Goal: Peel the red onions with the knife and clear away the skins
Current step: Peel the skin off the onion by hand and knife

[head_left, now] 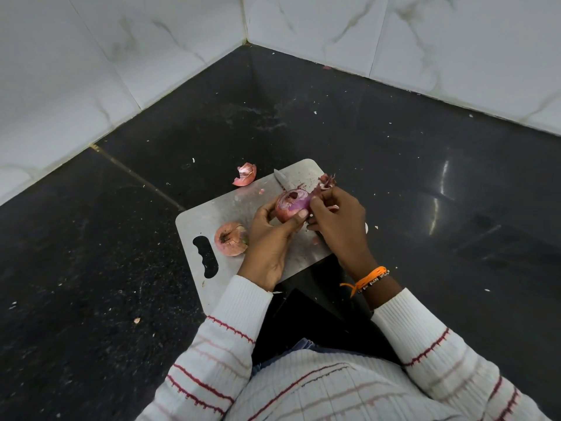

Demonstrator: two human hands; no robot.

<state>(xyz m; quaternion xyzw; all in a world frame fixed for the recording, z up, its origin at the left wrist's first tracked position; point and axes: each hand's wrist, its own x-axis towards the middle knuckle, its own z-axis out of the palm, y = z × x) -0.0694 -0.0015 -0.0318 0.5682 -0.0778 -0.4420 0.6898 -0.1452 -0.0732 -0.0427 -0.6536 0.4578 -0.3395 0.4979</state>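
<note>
L hand [270,235] grips the half-peeled red onion [292,205], fingers curled under it, thumb pressed on its near side. Onion is held just above the steel cutting board [243,205], over the board's middle-right part. Cut top faces up, purple flesh bare on the right side, papery skin on the left.

R hand [337,226] is touching the onion's right side, fingertips pinching a strip of skin [326,182] that curls up and away toward the board's far-right edge. Orange thread band + dark bead bracelet [372,276] on the R wrist.

Knife [283,181] lies on the board behind the onion, tip pointing to the board's far edge; only the blade shows, rest is hidden behind onion and hands.

Second onion [231,239], unpeeled, sits on the board's left part, just beside the L hand and near the handle cutout [206,256].

Loose skin piece [245,175] lies off the board, just beyond its far-left edge, on the dark stone counter [425,177]. Small skin bits on the board near the knife and under the R hand; pale specks scattered on the counter round the board.

Board's near corner overhangs the counter edge, above the person's lap. White marbled wall tiles [121,56] meet in a corner well beyond the board. Sleeves [230,329] white w/ red stripes.
</note>
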